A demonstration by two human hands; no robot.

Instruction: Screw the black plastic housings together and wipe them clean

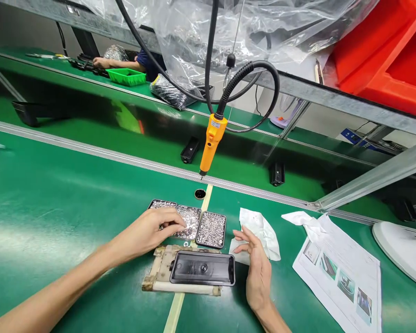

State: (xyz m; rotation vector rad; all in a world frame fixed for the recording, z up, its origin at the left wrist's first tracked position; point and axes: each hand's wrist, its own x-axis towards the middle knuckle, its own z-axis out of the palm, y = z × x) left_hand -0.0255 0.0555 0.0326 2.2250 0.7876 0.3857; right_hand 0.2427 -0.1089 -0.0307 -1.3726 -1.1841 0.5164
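- The black housing [202, 268] lay seated in a worn jig [159, 273] at the near edge, likely to keep it steady
- The right hand [258, 270] hovered just beside it, loosely open, holding nothing
- The left hand [152, 231] reached into the middle screw tray [190, 222], fingers curled, picking among the screws
- The yellow screwdriver [211, 141] hung above on its cord, within easy reach

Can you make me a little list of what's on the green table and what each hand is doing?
left hand: fingers reaching into the middle screw tray
right hand: open, beside the black part, near the white cloth
black part: lies in a worn jig
screw trays: three in a row, behind the jig
screwdriver: orange, hanging above the table
paper: picture sheet, to the right
co-worker's hand: far bench, by a green bin
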